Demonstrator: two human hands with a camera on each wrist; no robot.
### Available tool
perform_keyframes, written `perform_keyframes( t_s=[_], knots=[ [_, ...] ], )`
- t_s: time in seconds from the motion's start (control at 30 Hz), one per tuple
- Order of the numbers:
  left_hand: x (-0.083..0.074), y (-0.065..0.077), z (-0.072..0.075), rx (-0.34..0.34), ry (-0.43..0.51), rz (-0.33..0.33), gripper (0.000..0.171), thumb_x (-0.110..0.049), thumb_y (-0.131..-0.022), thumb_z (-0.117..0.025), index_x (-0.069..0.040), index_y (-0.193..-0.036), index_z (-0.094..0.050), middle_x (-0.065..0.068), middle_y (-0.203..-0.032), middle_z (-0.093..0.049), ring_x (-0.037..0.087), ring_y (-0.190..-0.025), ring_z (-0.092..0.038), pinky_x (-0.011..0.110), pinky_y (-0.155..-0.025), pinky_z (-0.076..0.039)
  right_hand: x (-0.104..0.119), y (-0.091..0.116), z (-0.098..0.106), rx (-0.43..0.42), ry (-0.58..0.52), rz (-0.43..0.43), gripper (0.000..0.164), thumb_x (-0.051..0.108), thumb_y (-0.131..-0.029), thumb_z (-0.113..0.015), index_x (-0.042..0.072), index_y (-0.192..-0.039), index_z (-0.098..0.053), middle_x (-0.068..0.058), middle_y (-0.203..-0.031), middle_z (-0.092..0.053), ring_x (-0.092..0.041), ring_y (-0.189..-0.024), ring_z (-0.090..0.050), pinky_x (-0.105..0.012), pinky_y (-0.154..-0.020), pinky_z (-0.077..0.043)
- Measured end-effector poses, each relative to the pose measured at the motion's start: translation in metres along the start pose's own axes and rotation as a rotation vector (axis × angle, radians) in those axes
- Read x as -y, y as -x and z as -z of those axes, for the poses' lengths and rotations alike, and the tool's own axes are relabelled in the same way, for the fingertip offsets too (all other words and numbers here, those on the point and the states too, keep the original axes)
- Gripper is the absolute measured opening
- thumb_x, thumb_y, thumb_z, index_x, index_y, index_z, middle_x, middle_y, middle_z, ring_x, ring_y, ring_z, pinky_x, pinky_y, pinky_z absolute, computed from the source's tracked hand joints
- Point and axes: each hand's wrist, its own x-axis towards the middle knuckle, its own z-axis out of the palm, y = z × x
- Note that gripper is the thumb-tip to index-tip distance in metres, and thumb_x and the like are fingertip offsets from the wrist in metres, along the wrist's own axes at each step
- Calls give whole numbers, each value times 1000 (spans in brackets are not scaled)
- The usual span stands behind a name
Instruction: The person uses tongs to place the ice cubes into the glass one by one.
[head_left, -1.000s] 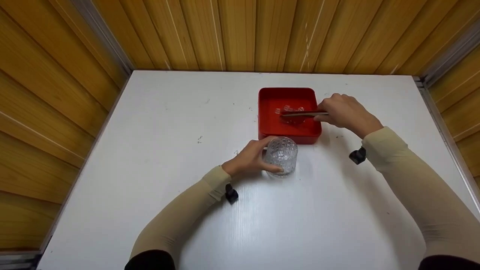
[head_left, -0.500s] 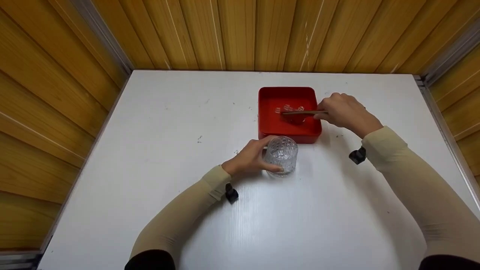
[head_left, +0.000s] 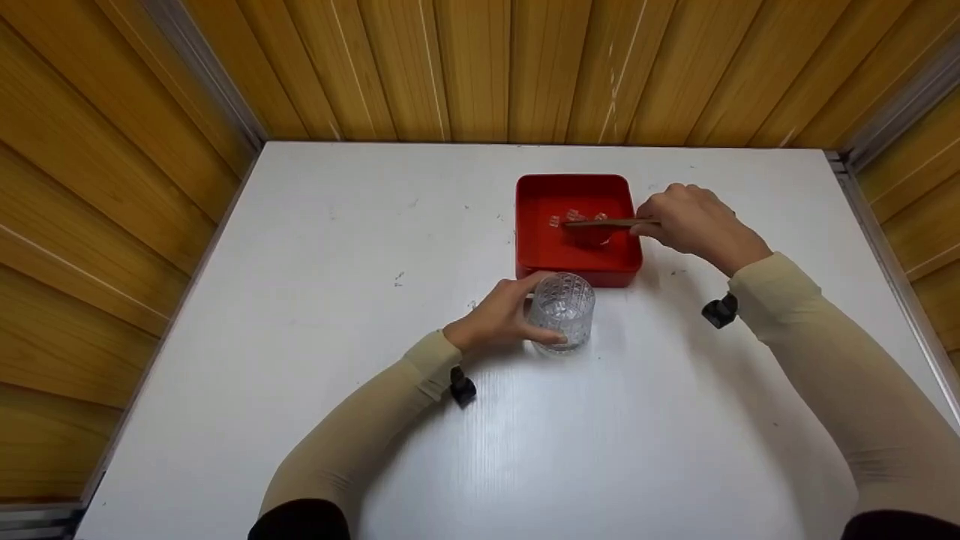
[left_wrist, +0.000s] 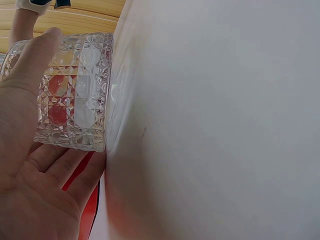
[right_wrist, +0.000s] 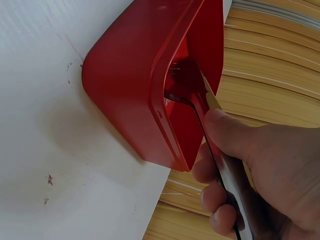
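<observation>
In the head view my left hand [head_left: 499, 319] grips a clear cut-glass tumbler [head_left: 564, 311] that stands on the table. In the left wrist view the thumb lies along one side of the tumbler [left_wrist: 75, 95] and the fingers reach round the other. My right hand [head_left: 690, 223] holds metal tongs [head_left: 611, 223] over the right wall of a red square box [head_left: 536, 251]. The tips of the tongs [right_wrist: 232, 175] reach down inside the box among several small clear cubes [head_left: 574, 215]. Whether a cube is between the tips is hidden.
The white table [head_left: 360, 247] carries a few small dark marks. Wood-patterned panels [head_left: 472, 71] stand along the back and both sides. The tumbler is close to the front wall of the red box.
The two arms of the tongs, seen apart a second ago, now line up as one. My right hand has shifted slightly to the right. The left hand and tumbler stay put.
</observation>
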Motion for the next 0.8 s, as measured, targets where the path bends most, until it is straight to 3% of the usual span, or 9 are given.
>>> perform_keyframes(
  t_s=[0.23, 0.53, 0.8],
  knots=[
    [1, 0, 0, -5, -31, -14, 85, -33, -75, -94, -13, -146, -51, 1, -129, -68, 8, -116, -62, 22, -101, -48, -3, 4, 4, -61, 18, 38, 6, 15, -93, -77, 11, -89, -80, 0, -71, -69, -20, -62, -53, -34, -55, -43],
    [-1, 1, 1, -1, -33, 4, 86, -35, -76, -93, -14, -148, -50, 0, -132, -67, 9, -117, -61, 23, -103, -47, 1, 11, 9, -38, -38, 9, 11, 16, -94, -76, 8, -100, -81, -1, -76, -71, -20, -64, -54, -34, -56, -44],
    [0, 1, 1, 7, -10, 11, 85, -34, -76, -93, -14, -147, -50, 2, -133, -67, 10, -119, -61, 23, -103, -47, 8, 25, 17, -71, -62, 8, 16, 19, -94, -77, 7, -104, -81, -2, -80, -73, -20, -66, -54, -34, -57, -45]
  ],
)
